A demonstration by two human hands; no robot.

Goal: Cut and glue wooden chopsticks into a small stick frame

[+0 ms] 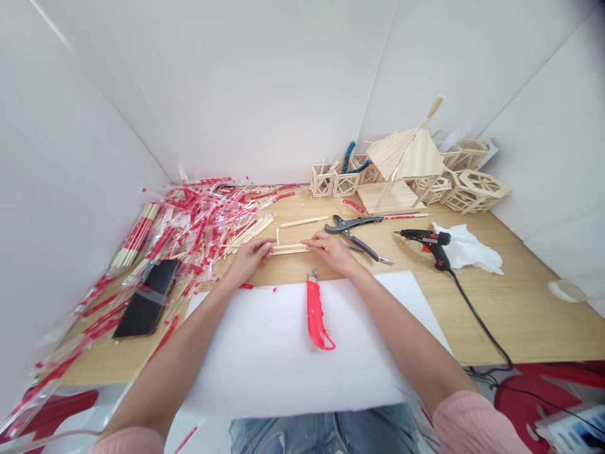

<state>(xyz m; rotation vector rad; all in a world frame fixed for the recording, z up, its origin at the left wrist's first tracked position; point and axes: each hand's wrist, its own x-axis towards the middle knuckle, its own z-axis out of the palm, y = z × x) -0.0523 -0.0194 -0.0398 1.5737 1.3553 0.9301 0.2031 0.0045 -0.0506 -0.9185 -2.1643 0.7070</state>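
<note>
My left hand (251, 258) pinches the left end of a short piece made of pale wooden sticks (290, 250). At its right end, the fingers of my right hand (329, 251) are closed on the same sticks. A short stick (277, 238) stands up from the piece near my left fingertips. Just below my hands, a red utility knife (315, 312) lies on a white sheet (265, 353). Beyond my right hand is a dark-handled cutter (354, 226), its jaws and handles spread. Loose wooden sticks (250, 234) lie close to my left hand.
Red-and-clear wrappers (203, 217) pile up at left, beside a black phone (147, 299). A glue gun (428, 243) with a cable lies at right near crumpled tissue (472, 249). A stick-built house (401, 157) and lattice boxes (347, 183) stand at the back.
</note>
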